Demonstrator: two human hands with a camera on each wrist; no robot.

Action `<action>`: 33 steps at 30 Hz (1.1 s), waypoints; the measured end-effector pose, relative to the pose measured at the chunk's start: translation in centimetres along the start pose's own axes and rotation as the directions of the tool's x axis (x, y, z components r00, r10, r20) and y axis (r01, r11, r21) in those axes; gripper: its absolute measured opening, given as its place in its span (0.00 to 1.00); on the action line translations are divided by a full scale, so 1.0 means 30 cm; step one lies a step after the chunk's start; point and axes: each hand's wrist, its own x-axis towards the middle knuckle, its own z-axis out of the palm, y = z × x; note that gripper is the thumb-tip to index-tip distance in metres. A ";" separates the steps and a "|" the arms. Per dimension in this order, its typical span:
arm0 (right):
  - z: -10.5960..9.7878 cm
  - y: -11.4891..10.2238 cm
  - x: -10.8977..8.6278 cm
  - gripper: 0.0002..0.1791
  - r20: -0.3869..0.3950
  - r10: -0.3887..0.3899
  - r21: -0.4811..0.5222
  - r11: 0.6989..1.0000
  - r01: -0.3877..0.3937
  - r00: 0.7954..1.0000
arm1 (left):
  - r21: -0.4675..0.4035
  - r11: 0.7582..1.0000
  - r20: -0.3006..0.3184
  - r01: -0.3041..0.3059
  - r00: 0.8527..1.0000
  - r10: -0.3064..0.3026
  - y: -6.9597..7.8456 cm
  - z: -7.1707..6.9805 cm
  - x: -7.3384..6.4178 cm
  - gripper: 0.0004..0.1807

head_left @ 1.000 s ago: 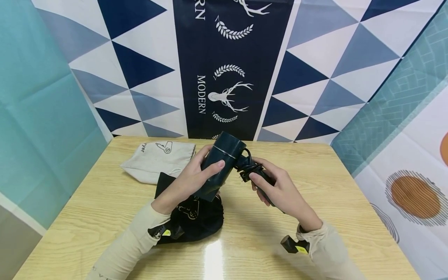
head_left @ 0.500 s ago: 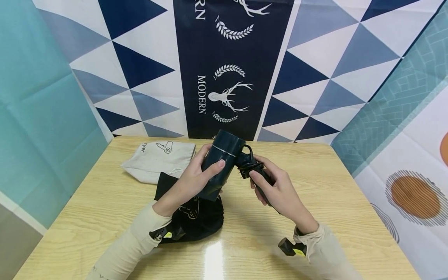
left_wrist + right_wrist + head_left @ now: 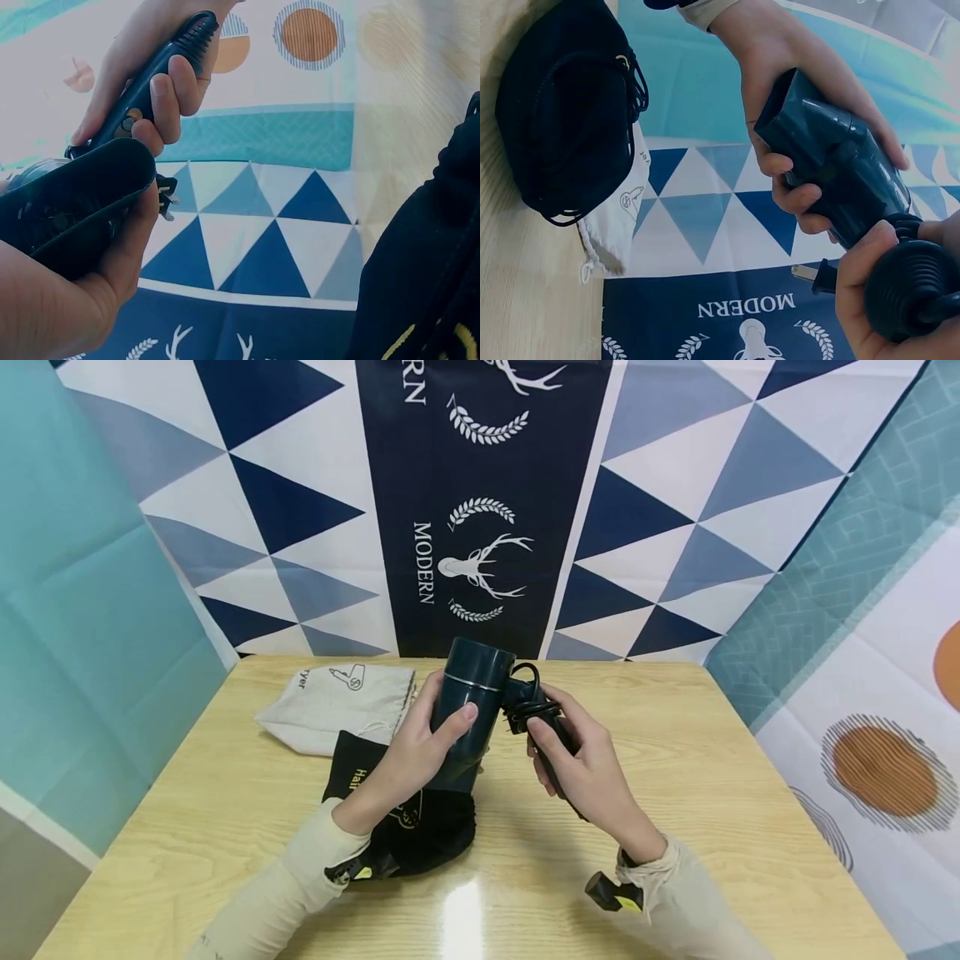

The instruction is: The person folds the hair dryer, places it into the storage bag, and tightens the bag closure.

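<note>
You face a triangle-patterned backdrop (image 3: 300, 497) at the far side; teal fabric (image 3: 90, 577) hangs left, brown-circled fabric (image 3: 885, 768) right; a light reflection (image 3: 462, 918) brightens the near wood-grain tabletop (image 3: 697, 793).

There are two hands (image 3: 416, 743) (image 3: 596, 768), one hairdryer (image 3: 468, 702) and two bags (image 3: 438, 835) (image 3: 326, 710).

The hair dryer (image 3: 484, 697) is dark blue-green. At seven o'clock from it, a black bag (image 3: 433, 833) bears gold print; at nine, a whitish bag (image 3: 335, 712) bears black. Navy, blue and white triangles pattern the backdrop (image 3: 651, 531) at two.

hair dryer (image 3: 124, 161) in 2 hands (image 3: 75, 307)
</note>
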 end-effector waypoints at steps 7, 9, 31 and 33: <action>-0.012 0.060 0.009 0.23 0.038 0.014 0.021 1.000 -0.015 0.999 | -0.034 0.997 0.054 0.066 0.996 -0.065 0.011 -0.021 -0.001 0.28; -0.013 0.060 0.010 0.22 0.054 0.013 0.024 1.000 -0.014 0.998 | 0.001 0.996 0.056 0.090 0.994 -0.090 0.019 -0.034 0.001 0.28; 0.030 0.081 0.015 0.22 -0.004 -0.022 0.067 0.997 0.022 1.000 | -0.247 0.969 -0.058 -0.021 0.998 0.007 -0.047 0.038 -0.015 0.29; 0.034 0.084 0.017 0.22 -0.012 -0.032 0.067 0.997 0.032 0.999 | -0.246 0.969 -0.061 -0.027 0.998 0.012 -0.049 0.038 -0.017 0.30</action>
